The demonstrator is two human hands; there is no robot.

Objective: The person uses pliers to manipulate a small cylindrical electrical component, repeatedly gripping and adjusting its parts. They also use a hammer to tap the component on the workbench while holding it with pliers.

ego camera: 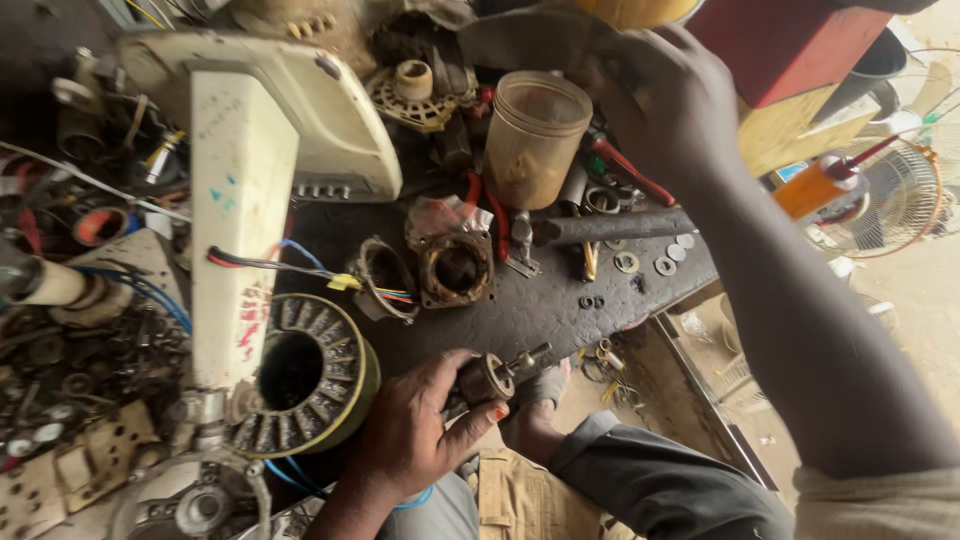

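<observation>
Cluttered dark worktop (520,310), repair shop. Left hand (415,440) at near edge, fingers closed around small motor rotor (490,378), shaft pointing right. Right hand (665,100) reaches over far edge beside plastic jar (535,135); grip not visible. Seems part-fetching step; next needs careful pick.

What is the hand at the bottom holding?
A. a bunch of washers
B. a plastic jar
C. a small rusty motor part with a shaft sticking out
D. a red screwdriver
C: the left hand grips a small rusty motor part with its shaft pointing out, while the plastic jar stands on the bench near the right hand.
</observation>
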